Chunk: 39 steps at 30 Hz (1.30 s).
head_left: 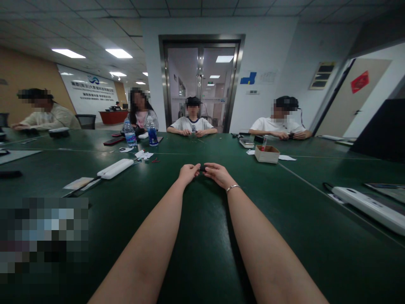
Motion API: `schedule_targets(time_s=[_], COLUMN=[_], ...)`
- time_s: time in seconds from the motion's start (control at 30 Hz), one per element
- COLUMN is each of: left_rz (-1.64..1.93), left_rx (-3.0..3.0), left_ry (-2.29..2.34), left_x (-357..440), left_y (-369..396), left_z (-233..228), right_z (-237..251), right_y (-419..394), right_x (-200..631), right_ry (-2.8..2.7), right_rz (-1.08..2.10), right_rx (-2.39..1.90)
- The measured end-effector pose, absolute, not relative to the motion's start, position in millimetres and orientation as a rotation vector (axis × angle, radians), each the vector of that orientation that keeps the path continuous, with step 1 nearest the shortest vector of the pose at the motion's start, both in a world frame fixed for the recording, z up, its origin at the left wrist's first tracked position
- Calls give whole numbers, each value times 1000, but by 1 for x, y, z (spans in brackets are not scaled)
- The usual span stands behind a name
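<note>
Both my arms reach forward over a dark green table. Between my fingertips is a small dark object, too small to name. My left hand pinches its left end between thumb and fingers. On its right end, the fingers of my right hand are closed, with a silver bracelet around that wrist. The fingers hide part of the object, which is held just at or above the tabletop.
White power strips lie left and right. Farther off stand a water bottle, a blue-labelled bottle and a small wooden box. Paper scraps lie near the bottles. Several people sit around the table's far side.
</note>
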<state>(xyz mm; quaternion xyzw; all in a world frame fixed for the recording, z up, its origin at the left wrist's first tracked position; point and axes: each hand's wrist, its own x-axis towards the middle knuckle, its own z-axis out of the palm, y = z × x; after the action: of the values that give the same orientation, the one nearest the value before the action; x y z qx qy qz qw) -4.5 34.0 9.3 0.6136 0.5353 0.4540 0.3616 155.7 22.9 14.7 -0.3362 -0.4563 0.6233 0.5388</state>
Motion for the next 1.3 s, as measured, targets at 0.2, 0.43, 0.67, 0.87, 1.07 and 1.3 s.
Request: schedule_targets(time_s=[0.2, 0.43, 0.67, 0.87, 1.07, 1.3], left_rz=[1124, 1082, 1084, 1089, 1116, 1201], left_rx=[1624, 1682, 1665, 1688, 1730, 1671], left_ry=[1405, 1462, 1528, 1451, 1360, 1217], left_x=[-4, -5, -6, -4, -3, 0], left_y=[33, 35, 34, 35, 35, 31], left_z=[10, 9, 11, 6, 1, 5], right_z=[15, 17, 18, 16, 15, 15], right_y=[23, 20, 19, 24, 26, 26], right_x=[156, 156, 157, 156, 155, 154], right_ry=[-1092, -1098, -1116, -1088, -1037, -1018], right_rz=[1506, 1552, 1566, 1553, 1509, 1490], right_rx=[-793, -778, -755, -825, -855, -857])
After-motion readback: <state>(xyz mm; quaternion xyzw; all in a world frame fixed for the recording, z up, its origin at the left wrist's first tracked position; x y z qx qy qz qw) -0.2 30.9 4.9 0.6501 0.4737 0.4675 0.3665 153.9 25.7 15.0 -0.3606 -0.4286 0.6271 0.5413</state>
